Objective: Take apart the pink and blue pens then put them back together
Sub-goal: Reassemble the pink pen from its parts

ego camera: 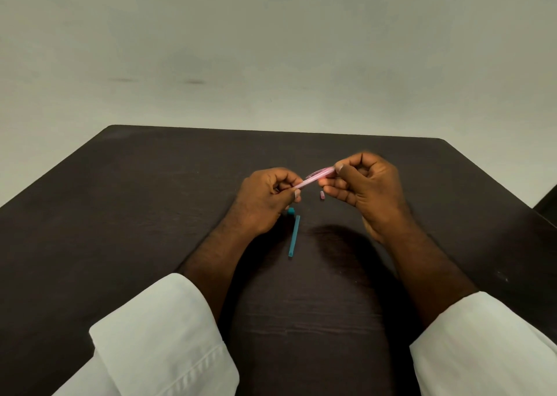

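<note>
Dark table (150, 214); blue tube (294, 235), blue cap (291, 211), pink cap (322, 195)

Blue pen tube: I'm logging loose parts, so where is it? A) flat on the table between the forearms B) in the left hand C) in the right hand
A: the blue tube lies flat on the table, untouched, while the left hand and right hand both hold the pink pen.

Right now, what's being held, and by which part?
The pink pen, by both ends: the left hand pinches its left end, the right hand pinches its right end. The blue barrel lies unheld.
</note>
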